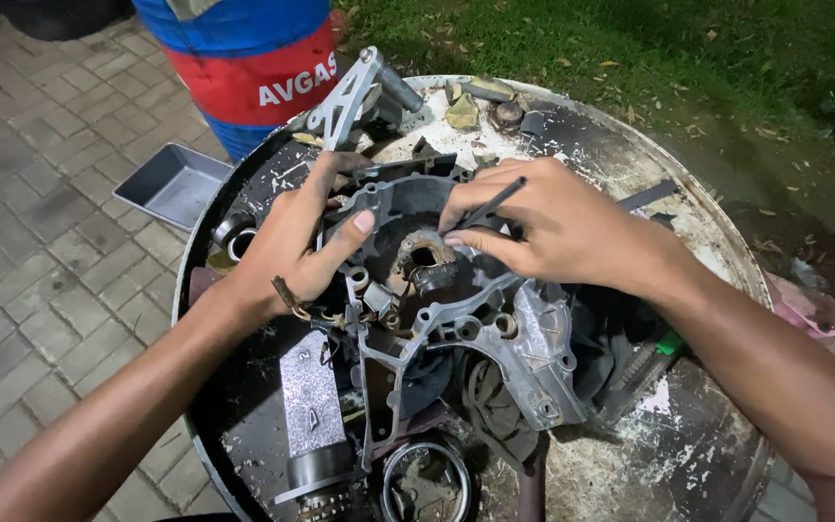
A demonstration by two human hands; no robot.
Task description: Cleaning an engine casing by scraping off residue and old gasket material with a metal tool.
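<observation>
I have the grey engine casing (466, 319) lying flat on the round surface (717, 242), near its middle. My left hand (292, 237) grips the casing's left rim, fingers curled over the edge and the thumb laid inward. My right hand (553, 222) pinches a thin dark rod (495, 203), its tip angled down toward the small fitting (425, 259) in the casing's round opening. To do this well I judge the left hand should hold the casing firmly while the rod works with small, controlled pressure. Dark rags (495, 401) are bunched under the casing, a metal bracket (350, 97) stands at the far side, a grey tray (174, 182) sits on the paving to the left, and a ring (425, 478) lies at the near edge.
</observation>
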